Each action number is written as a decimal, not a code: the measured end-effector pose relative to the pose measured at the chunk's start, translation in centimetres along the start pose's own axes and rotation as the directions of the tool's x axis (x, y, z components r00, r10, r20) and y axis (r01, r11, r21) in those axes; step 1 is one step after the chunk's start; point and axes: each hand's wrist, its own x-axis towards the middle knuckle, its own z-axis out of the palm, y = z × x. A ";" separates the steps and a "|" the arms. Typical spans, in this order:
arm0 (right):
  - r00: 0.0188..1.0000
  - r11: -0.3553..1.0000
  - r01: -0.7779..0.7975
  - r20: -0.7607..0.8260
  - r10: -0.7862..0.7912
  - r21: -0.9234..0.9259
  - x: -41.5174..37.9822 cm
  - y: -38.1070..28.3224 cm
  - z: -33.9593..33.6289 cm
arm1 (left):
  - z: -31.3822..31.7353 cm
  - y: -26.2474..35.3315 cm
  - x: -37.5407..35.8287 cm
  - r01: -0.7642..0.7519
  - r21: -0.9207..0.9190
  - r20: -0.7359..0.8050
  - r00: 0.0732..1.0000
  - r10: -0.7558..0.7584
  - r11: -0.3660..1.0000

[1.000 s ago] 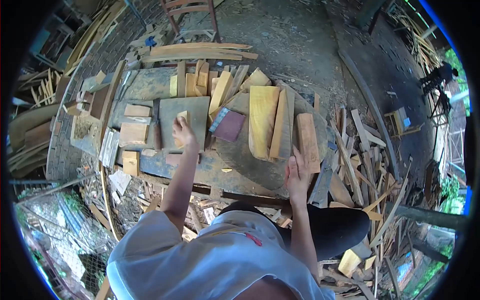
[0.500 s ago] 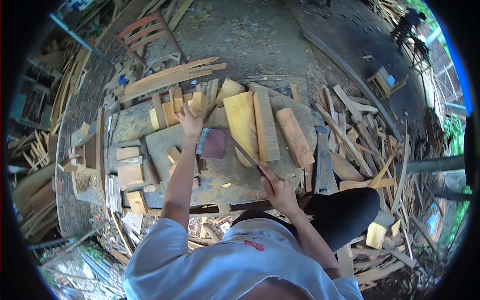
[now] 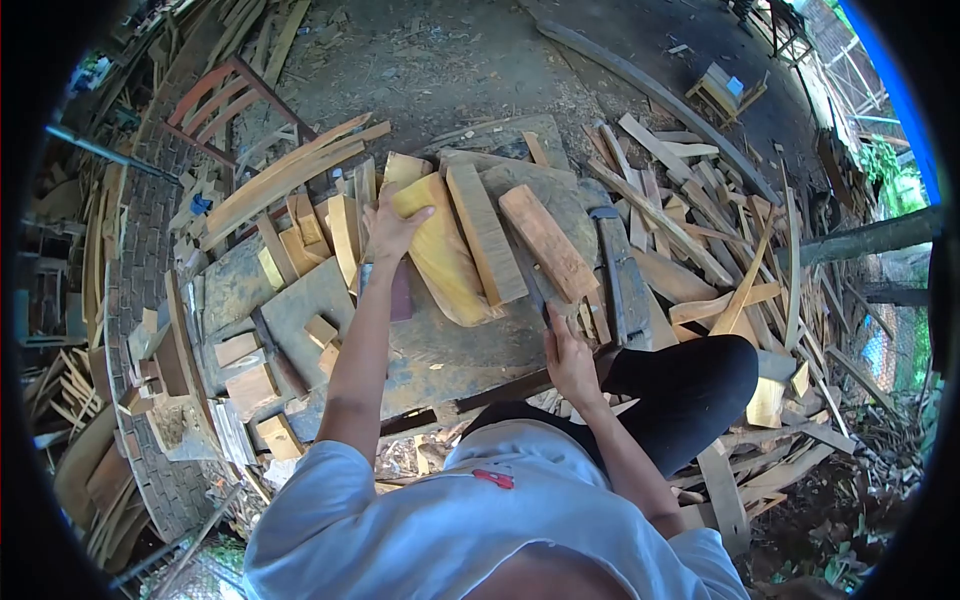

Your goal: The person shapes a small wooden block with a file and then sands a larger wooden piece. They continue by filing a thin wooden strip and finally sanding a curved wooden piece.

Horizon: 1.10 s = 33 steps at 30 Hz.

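My left hand (image 3: 392, 228) grips the upper left end of a curved yellow wood piece (image 3: 445, 255), its thumb lying across the top face. My right hand (image 3: 572, 360) is closed around the near end of a long thin dark metal tool, like a file (image 3: 534, 290). That tool lies low between a thick straight board (image 3: 485, 235) and a reddish wood block (image 3: 548, 240). Partly hidden by my left forearm is a maroon sheet (image 3: 402, 292), like sandpaper, on the worktable (image 3: 440, 350).
Left on the table are a dark-handled tool (image 3: 278, 350) and small wood blocks (image 3: 252, 388). A metal clamp bar (image 3: 611, 275) lies at the right. Beyond are a red chair (image 3: 225, 105), long planks (image 3: 285, 185) and a scrap-wood pile (image 3: 690, 230).
My left hand has moved from the small blocks onto the yellow wood piece. My right hand has shifted right with the tool, away from the yellow piece. The whole view has turned.
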 end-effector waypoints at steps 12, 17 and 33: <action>0.979 0.943 0.166 -0.068 -0.193 -0.290 3.2 -3.2 0.7 | -2.4 -2.1 -2.6 -0.164 -0.111 0.233 0.955 0.186 0.980; 0.962 0.941 0.223 -0.101 -0.255 -0.254 6.4 -4.8 2.6 | -2.5 -2.4 -4.5 -0.296 -0.096 0.169 0.936 0.309 0.950; 0.946 0.842 0.268 -0.036 -0.321 -0.468 7.1 -4.4 4.2 | -6.4 -4.1 -16.5 -0.200 0.055 -0.219 0.953 0.207 0.978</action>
